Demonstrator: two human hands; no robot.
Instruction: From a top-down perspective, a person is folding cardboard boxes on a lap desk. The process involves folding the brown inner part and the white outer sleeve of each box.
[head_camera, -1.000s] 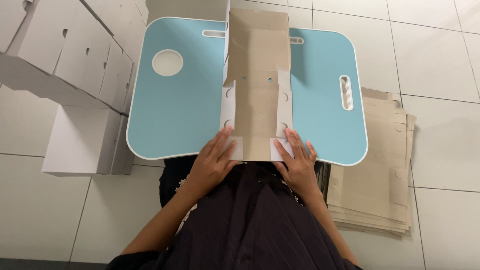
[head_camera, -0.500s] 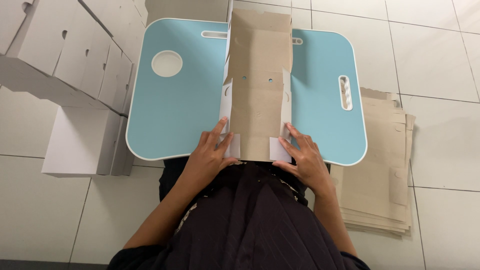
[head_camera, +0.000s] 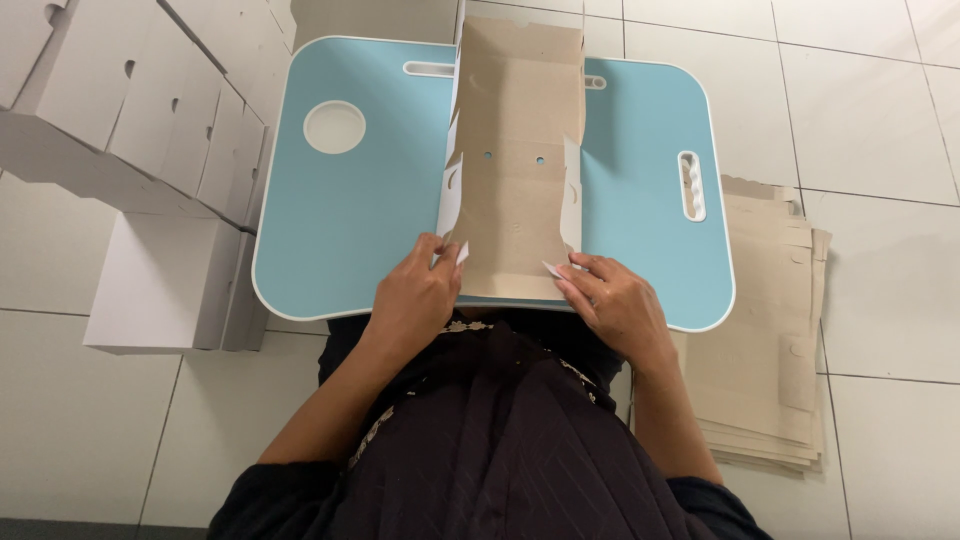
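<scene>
The tiled floor carries everything in view. At the left stands a stack of white folded boxes, close against the edge of a light blue lap table, which has a round recess at its left and slots at top and right. To the right of the table, partly under its edge, lies a pile of flat brown cardboard sheets. A brown cardboard blank lies lengthwise on the middle of the table, its long sides folded up, white on the reverse, two small holes in its centre panel. The left hand grips the near left flap, fingers curled round its edge. The right hand rests on the near right corner, fingertips pressing a small white tab; whether it pinches or only presses cannot be told from this angle. The near edge of the blank sits just beyond both hands
</scene>
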